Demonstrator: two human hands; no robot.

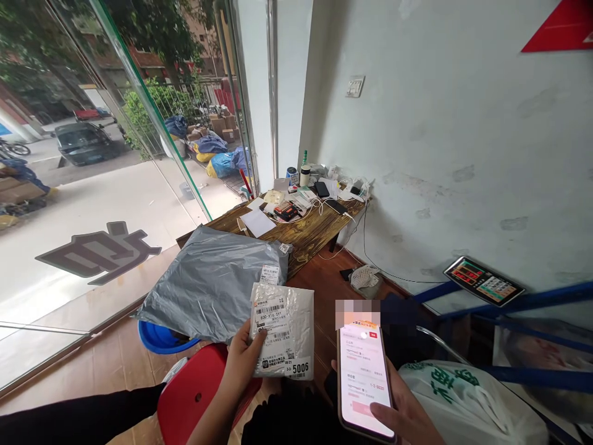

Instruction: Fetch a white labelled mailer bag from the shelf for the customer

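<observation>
A white padded mailer [287, 327] with a printed shipping label and a "5006" sticker is gripped at its left edge by my left hand [248, 347], thumb across the front. Lower right, my right hand [393, 402] holds a smartphone [364, 377] upright with its lit screen towards me. The right thumb lies over the lower part of the screen, near a pink button. Just behind the mailer, a large grey plastic parcel [213, 278] rests partly on the wooden table [319, 238].
A red stool [199, 389] and a blue basin [162, 337] stand below the grey parcel. Papers, cables and a black phone [321, 189] clutter the table. To the right are a digital scale display [484, 281], blue rails and a white plastic bag [467, 402]. A glass door [152, 111] fills the left.
</observation>
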